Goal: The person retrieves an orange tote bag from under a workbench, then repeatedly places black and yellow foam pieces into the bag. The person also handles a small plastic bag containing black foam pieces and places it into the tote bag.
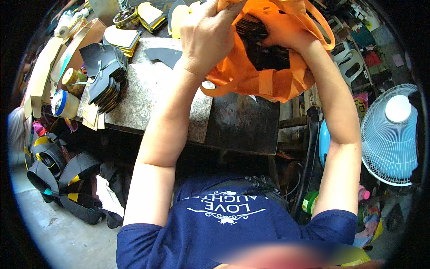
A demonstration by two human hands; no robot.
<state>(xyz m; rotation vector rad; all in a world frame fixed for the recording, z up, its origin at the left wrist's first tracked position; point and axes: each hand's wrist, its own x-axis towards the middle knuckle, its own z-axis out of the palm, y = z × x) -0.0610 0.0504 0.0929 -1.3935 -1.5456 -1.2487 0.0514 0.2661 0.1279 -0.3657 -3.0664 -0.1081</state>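
Left hand [207, 36] grip closed on rim of orange bag [251, 76], held above desk [148, 89]. Right hand [286, 33] inside, closed on black stack [264, 51]. Step: stack sits half-seated in the bag. Next probably needs mouth held wide.

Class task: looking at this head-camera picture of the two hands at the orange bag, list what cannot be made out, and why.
- Right hand, head view: fingers buried inside the orange fabric bag.
- Stack of flat black pieces in the bag: count and lower part hidden by the fabric.
- Left hand: fingertips hidden in the bag's rim fold.
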